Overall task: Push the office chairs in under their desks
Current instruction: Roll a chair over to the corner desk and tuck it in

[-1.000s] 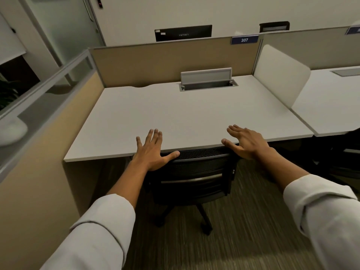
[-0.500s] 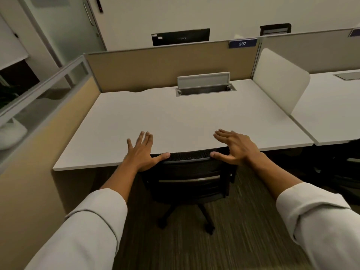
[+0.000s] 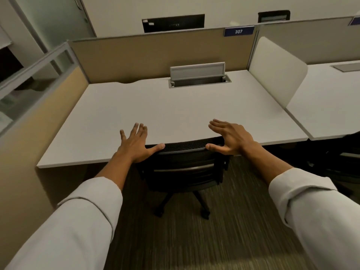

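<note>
Chair almost tucked in, hands flat at its top

The black office chair sits in the middle of the frame, its back right at the front edge of the white desk and its seat hidden under it. The left hand and the right hand are both open, fingers spread, thumbs on the top of the chair back, gripping nothing. This chair looks done, I think. Next comes letting go and turning to the dark chair at the right edge, by the next desk.

Tan partitions, striped carpet, frosted glass door.
</note>
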